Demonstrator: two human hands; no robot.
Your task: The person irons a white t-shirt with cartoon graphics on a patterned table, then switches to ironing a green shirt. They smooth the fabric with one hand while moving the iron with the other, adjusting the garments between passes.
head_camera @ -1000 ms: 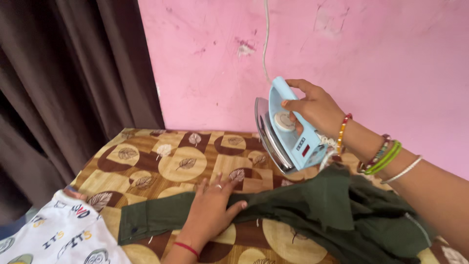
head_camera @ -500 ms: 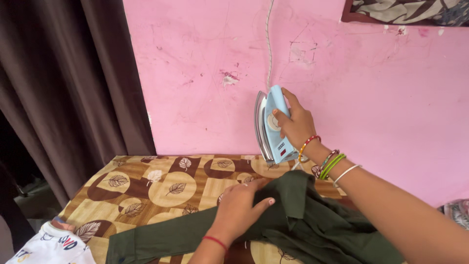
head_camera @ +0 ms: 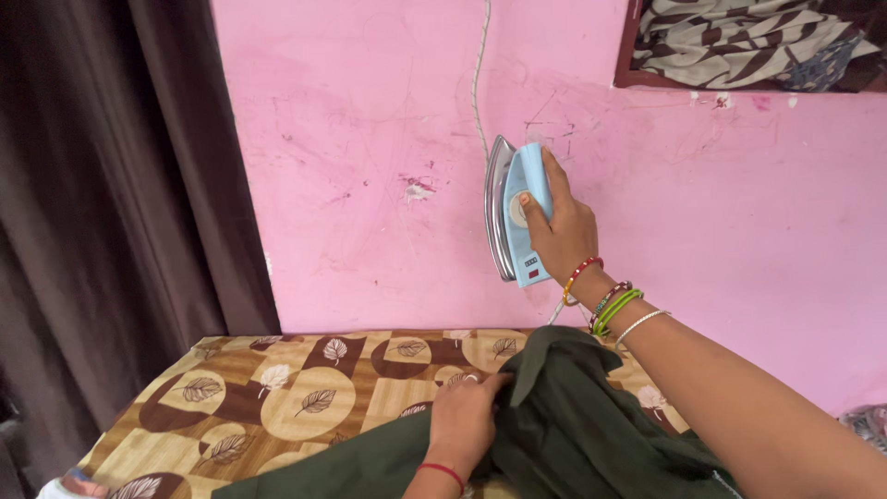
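Iron: raised higher than before, gripped by right hand. Green shirt: now bunched, clutched by left hand.

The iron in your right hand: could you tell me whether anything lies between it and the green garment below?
Nothing visible does. The right hand holds the light blue iron up against the pink wall, with open air down to the green garment, which the left hand grips.
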